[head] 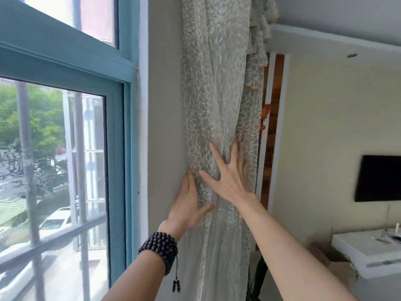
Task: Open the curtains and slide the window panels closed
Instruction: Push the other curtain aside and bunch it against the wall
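A sheer grey curtain (217, 94) with a pale leaf pattern hangs bunched against the grey wall strip (165, 105) to the right of the window. My right hand (227, 172) lies flat on the gathered cloth with fingers spread and straight. Just below and to its left, my left hand (188, 205) presses the curtain's left edge toward the wall, fingers straight; a dark bead bracelet is on that wrist. The blue-framed window panel (118, 170) stands at the left, its glass showing trees and parked cars outside.
Metal bars (28, 170) run outside the glass. A second, fringed curtain layer (260, 51) hangs behind the sheer one. At the right are a doorway edge (271, 127), a wall-mounted black screen (379, 179) and a white shelf (368, 250) with small items.
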The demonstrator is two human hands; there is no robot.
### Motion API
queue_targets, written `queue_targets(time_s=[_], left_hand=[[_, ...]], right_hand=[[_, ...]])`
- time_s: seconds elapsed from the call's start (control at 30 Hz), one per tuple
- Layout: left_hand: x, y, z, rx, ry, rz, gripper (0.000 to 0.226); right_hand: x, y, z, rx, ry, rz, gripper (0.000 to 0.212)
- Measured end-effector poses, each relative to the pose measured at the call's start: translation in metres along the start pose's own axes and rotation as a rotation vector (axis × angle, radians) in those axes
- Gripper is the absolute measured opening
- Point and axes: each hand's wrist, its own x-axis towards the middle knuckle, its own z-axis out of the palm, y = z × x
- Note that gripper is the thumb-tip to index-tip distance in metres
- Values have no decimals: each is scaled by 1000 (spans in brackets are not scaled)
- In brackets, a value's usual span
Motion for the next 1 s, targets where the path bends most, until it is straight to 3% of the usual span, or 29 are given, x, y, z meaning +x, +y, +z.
queue_targets(time_s=[0.63, 0.8, 1.0], left_hand=[[-78, 5, -71, 171, 50, -31, 126], [-102, -11, -101, 261, 102, 14, 113], [-136, -26, -143, 262, 172, 16, 99]], right_hand=[[-66, -69, -43, 136, 26, -7, 96], [-86, -89, -47, 219, 16, -63, 92], [-102, -124, -48, 106, 59, -120, 89]])
